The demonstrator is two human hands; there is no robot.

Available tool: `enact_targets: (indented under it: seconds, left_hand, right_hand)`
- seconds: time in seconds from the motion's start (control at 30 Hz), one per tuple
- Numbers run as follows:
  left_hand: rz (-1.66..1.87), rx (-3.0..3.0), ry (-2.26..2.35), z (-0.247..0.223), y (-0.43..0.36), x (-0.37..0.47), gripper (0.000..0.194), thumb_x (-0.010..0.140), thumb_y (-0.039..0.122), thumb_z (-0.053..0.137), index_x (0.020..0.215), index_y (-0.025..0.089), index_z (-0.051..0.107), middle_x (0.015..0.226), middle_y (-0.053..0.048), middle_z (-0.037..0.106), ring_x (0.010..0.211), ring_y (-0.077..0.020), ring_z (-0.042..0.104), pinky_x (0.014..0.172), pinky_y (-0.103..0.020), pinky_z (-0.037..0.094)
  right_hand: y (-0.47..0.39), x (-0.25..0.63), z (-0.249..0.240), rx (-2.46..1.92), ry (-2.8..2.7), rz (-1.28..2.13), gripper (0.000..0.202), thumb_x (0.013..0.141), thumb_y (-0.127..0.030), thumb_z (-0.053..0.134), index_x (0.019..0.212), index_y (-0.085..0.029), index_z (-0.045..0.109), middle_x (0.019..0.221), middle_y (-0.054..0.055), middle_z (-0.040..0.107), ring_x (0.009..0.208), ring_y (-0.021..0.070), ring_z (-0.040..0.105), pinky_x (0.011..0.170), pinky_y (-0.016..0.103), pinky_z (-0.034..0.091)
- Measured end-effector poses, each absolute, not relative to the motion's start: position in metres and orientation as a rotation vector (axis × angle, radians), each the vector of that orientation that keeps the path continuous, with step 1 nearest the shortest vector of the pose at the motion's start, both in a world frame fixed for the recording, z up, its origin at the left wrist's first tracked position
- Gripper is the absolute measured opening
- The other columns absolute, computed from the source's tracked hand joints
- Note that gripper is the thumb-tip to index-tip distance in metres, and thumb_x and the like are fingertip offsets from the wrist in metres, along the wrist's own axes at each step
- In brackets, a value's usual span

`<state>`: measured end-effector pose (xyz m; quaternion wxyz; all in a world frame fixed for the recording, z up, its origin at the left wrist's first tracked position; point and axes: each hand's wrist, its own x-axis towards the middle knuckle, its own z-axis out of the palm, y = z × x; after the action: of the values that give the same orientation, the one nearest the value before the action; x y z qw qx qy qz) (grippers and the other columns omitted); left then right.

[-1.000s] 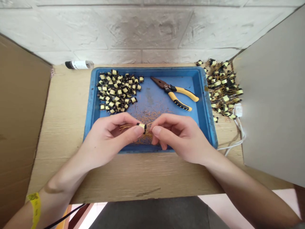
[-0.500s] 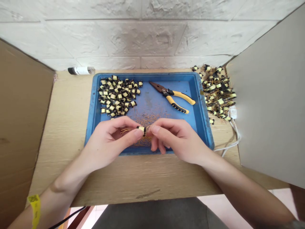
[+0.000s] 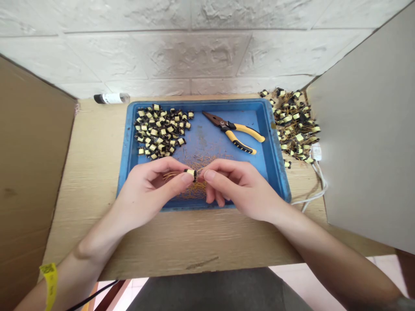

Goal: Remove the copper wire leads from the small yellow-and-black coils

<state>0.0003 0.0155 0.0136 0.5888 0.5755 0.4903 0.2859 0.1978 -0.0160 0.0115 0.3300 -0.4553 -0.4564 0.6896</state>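
Between thumb and fingers, my left hand (image 3: 152, 183) pinches a small black-and-yellow coil (image 3: 191, 173) with thin copper wires trailing to its left. My right hand (image 3: 238, 183) is closed in a pinch at the coil's right side, on fine wire ends that are barely visible. Both hands are over the front of a blue tray (image 3: 283, 177). Beneath them lie many loose copper wire bits (image 3: 197, 190). A pile of similar coils (image 3: 160, 131) fills the tray's back left, and pliers with yellow-and-black handles (image 3: 235, 131) lie at its back right.
Right of the tray, more coils with long wires (image 3: 298, 125) are heaped beside a white plug and cable (image 3: 319, 172). A small bottle with a black cap (image 3: 111, 98) lies at the back left. Panels stand on both sides, and a white brick-patterned wall is behind.
The coil and my left fingertips have shifted slightly left and up, opening a little more distance from my right fingertips. Both hands keep their pinch.
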Motion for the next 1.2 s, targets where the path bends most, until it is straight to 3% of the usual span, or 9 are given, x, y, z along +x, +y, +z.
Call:
enact_targets:
  seconds: [0.23,0.4,1.2]
  left_hand:
    - [0.644,1.364,1.214,0.0144,0.0166,0.0007,0.01,0.077,0.031,0.077,0.072,0.022,0.076,0.06,0.004,0.068,0.056,-0.0092,0.06,0.051,-0.013,0.049]
    - [0.618,1.376,1.168,0.0147,0.016,-0.0012,0.012,0.078,0.032,0.076,0.073,0.021,0.077,0.062,0.003,0.07,0.056,-0.0091,0.06,0.05,-0.013,0.049]
    - [0.646,1.378,1.199,0.0134,0.0163,-0.0003,0.011,0.078,0.03,0.076,0.071,0.022,0.075,0.059,0.004,0.069,0.054,-0.0088,0.061,0.05,-0.013,0.05]
  right_hand:
    - [-0.0186,0.1963,0.0105,-1.175,-1.22,1.634,0.018,0.085,-0.023,0.072,0.099,-0.017,0.064,0.07,-0.006,0.062,0.059,0.0059,0.054,0.054,0.019,0.043]
    - [-0.0183,0.1964,0.0089,-1.258,-1.323,1.519,0.007,0.089,-0.025,0.067,0.091,-0.018,0.067,0.069,-0.005,0.061,0.058,0.0069,0.052,0.054,0.022,0.042]
    - [-0.0175,0.1956,0.0101,-1.253,-1.283,1.485,0.01,0.09,-0.026,0.064,0.083,-0.019,0.062,0.065,-0.007,0.055,0.054,0.0062,0.049,0.052,0.022,0.041]
